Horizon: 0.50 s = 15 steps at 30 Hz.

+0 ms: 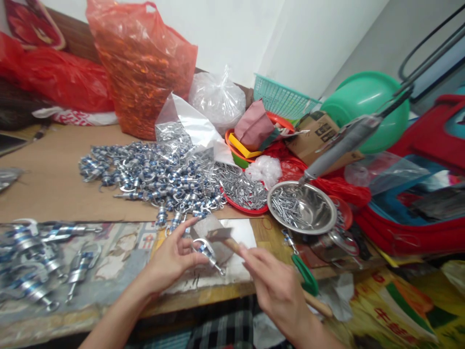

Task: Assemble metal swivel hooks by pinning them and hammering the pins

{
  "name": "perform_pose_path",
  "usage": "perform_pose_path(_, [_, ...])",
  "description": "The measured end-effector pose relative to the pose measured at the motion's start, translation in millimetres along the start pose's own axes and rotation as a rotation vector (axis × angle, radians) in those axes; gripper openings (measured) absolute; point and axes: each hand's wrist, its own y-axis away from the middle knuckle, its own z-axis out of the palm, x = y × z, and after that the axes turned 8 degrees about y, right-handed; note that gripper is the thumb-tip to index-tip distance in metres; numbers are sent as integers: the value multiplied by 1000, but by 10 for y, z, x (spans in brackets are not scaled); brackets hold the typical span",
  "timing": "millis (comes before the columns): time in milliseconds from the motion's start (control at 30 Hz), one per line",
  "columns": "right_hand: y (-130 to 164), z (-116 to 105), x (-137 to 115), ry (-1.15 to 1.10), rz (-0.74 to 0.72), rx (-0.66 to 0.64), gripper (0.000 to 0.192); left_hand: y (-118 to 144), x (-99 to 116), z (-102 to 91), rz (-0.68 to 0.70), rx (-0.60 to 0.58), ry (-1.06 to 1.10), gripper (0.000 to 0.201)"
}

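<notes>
My left hand [170,259] reaches in from the left, its thumb and fingers closed around a small silver-and-blue metal hook fitting [207,253]. The fitting has a curved clasp at one end and a small eye at the other. It is held over a grey block [205,226] on a white sheet [240,265]. My right hand [274,283] grips the wooden handle of a hammer [220,234], whose slightly blurred head hovers above the block, close to the fitting. Whether the hammer touches the fitting, I cannot tell.
Many similar fittings form a pile [152,174] on cardboard, with several more at left [32,271]. A red plate [250,209] and a steel bowl [308,228] hold small metal pins. Behind stand a red bag [141,63] and a green basin [366,111]. A green handle [304,275] lies right.
</notes>
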Motion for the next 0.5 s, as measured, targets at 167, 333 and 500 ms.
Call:
perform_pose_path(167, [56, 60, -36, 35, 46, -85, 55, 7, -31, -27, -4, -10, -22, 87])
perform_pose_path(333, [97, 126, 28, -116, 151, -77, 44, -10, 56, 94, 7, 15, -37, 87])
perform_pose_path(500, [26, 191, 421, -152, 393, 34, 38, 418, 149, -567, 107, 306, -287, 83])
